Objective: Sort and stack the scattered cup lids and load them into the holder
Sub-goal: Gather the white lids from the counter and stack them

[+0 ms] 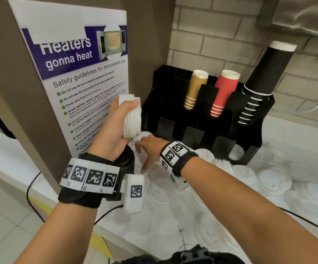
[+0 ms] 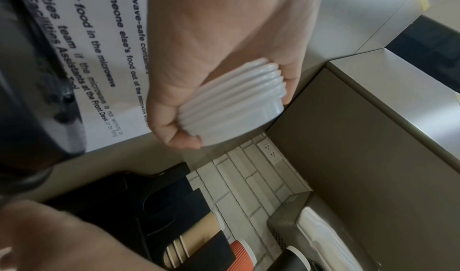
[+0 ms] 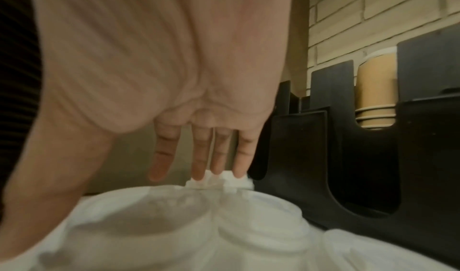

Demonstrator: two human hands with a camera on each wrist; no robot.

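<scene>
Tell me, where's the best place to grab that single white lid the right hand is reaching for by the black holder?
Probably by its rim, coming from above. The lid lies flat on the counter among other lids, so only its top and edge are free. The right hand has straight fingers touching its far edge; a thumb on the opposite rim would pinch it free. The left hand holds the stack.

From the head view we see even indoor light, the white lids scattered on the pale counter (image 1: 280, 180) washed out by glare, and straight lines bowing toward the edges. Our left wrist view is bright, with blur at its lower left corner. Our right wrist view is dim, warm-toned and smeared throughout.
</scene>
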